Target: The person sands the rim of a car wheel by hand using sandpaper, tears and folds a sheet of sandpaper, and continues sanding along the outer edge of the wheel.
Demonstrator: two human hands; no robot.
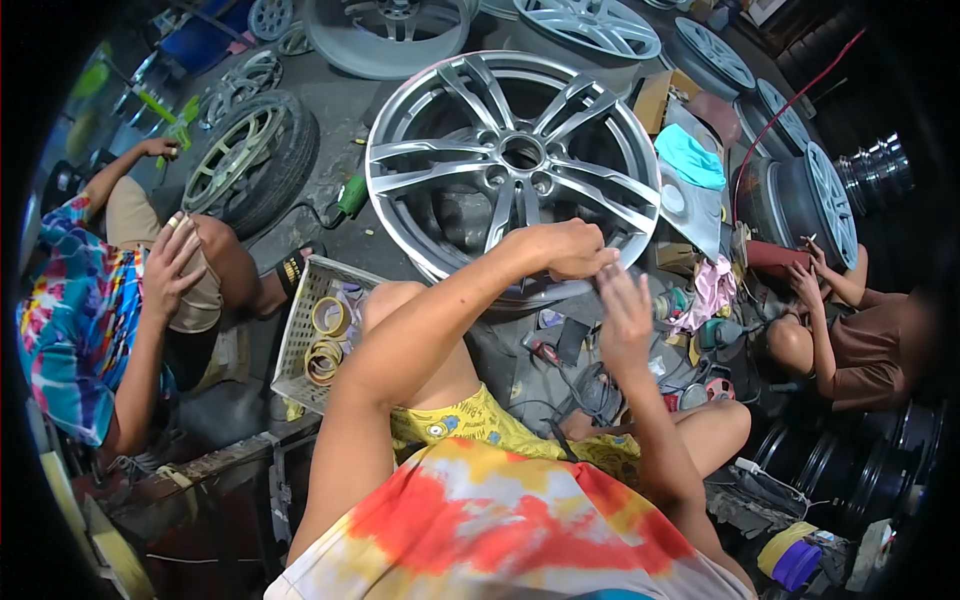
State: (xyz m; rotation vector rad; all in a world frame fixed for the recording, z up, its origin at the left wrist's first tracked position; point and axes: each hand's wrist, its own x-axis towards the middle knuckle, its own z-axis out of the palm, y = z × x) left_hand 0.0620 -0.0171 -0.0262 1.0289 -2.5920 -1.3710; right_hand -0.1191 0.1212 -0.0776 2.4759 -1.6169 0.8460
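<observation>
A large silver alloy wheel (470, 150) with paired spokes lies tilted in front of me, its face up. My left hand (572, 250) is curled closed over the wheel's near right edge; whatever its fingers may hold is hidden. Just to the right, my right hand (626, 318) is raised beside it, blurred, with fingers stretched upward and nothing visible in them. The fingertips of both hands are close together, and I cannot tell whether they touch.
A pale crate (298, 345) with tape rolls (330, 316) stands at left. A green power tool (350, 197) lies beyond it. Two people sit nearby, one in a tie-dye shirt (85, 310), one in a brown shirt (868, 345). A pink cloth (710, 295) and cyan cloth (690, 157) lie right.
</observation>
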